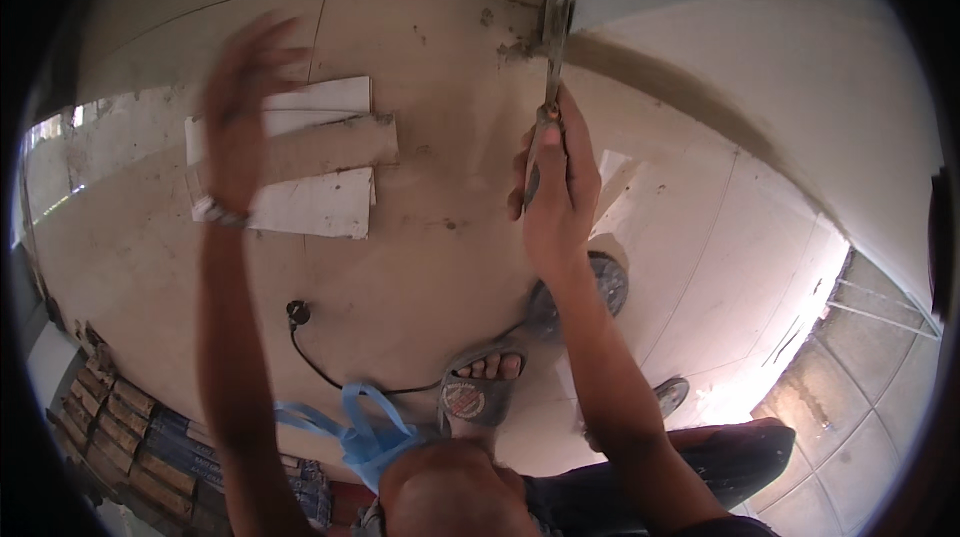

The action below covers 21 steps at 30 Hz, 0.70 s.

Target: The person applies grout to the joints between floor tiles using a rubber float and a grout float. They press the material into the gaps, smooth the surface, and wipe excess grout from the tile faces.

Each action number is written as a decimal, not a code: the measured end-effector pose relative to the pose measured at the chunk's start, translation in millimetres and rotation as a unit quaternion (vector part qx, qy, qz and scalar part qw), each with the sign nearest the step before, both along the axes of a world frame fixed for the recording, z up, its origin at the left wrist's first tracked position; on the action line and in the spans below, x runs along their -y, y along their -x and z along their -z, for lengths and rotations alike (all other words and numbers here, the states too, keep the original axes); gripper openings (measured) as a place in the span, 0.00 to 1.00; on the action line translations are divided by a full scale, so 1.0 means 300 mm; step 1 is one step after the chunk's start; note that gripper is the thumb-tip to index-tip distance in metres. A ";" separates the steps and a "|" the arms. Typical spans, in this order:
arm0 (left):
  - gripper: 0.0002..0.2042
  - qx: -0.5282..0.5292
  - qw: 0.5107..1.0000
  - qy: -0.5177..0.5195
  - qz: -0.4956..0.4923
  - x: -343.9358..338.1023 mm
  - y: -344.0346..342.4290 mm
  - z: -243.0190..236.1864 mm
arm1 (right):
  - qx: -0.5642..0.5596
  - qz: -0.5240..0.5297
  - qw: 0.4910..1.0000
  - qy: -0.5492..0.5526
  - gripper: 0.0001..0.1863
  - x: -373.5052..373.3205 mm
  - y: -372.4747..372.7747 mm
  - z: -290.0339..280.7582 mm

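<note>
My right hand (562, 177) is closed around the grip of a long, narrow metal tool (555, 72) with a rusty spot where the blade meets the handle. Its tip points away from me, at the wall's lower corner (556, 12); whether it touches there I cannot tell. My left hand (240, 87), blurred by motion, is raised over the floor with its fingers apart and nothing in them. Beneath and beside it lie white flat strips (310, 205) and a brownish strip (340, 145) between them.
A pale wall (760, 57) rises at the right. On the floor are a black plug (298, 313) with its cord, a blue strapped bag (375, 437), a sandalled foot (480, 387) and a dark round object (606, 282). Stacked cartons (130, 427) stand at lower left.
</note>
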<state>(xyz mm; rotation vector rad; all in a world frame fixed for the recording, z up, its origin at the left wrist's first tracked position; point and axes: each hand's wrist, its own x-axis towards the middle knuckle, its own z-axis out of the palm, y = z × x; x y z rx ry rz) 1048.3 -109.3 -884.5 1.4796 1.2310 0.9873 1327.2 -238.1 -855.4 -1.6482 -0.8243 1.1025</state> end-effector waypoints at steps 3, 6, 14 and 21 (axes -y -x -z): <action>0.17 0.176 0.966 0.165 0.097 0.052 -0.312 -0.027 | -0.060 0.011 0.998 0.004 0.24 0.000 0.034 -0.029; 0.20 0.125 0.960 0.226 0.108 0.059 -0.422 -0.036 | -0.048 0.003 0.999 0.012 0.24 0.008 0.032 0.016; 0.25 0.173 0.951 0.236 0.103 0.136 -0.534 0.038 | 0.044 0.010 0.999 -0.030 0.23 0.025 0.017 0.079; 0.26 0.177 0.960 0.189 0.101 0.152 -0.584 0.069 | 0.054 0.021 0.998 -0.037 0.22 -0.007 0.008 0.099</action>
